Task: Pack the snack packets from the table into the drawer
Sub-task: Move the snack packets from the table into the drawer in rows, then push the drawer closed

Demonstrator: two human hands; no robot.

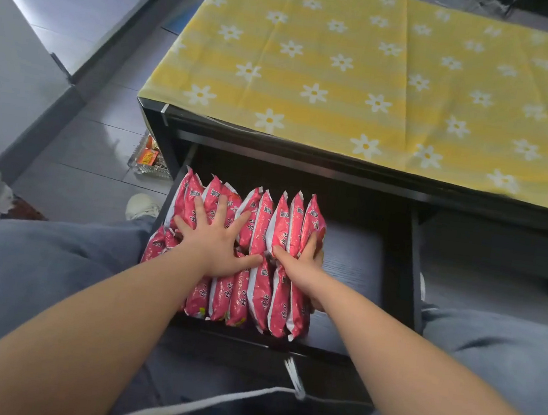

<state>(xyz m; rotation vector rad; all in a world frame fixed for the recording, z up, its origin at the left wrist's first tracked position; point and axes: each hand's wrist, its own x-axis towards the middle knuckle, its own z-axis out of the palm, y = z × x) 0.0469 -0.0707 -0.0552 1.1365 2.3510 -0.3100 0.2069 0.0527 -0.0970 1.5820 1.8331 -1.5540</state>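
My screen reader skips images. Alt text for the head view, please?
Two hands press rows of pink packets standing in an open drawer: left hand flat on top, right hand against the right end. Behind, a table with a yellow daisy cloth.

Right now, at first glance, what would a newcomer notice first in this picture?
The shiny pink-red snack packets grab the eye first: two tight rows standing on edge in the open dark wooden drawer. The left hand lies spread flat on them, and the right hand presses at the rows' right end. Behind, a yellow daisy-print cloth covers the table.
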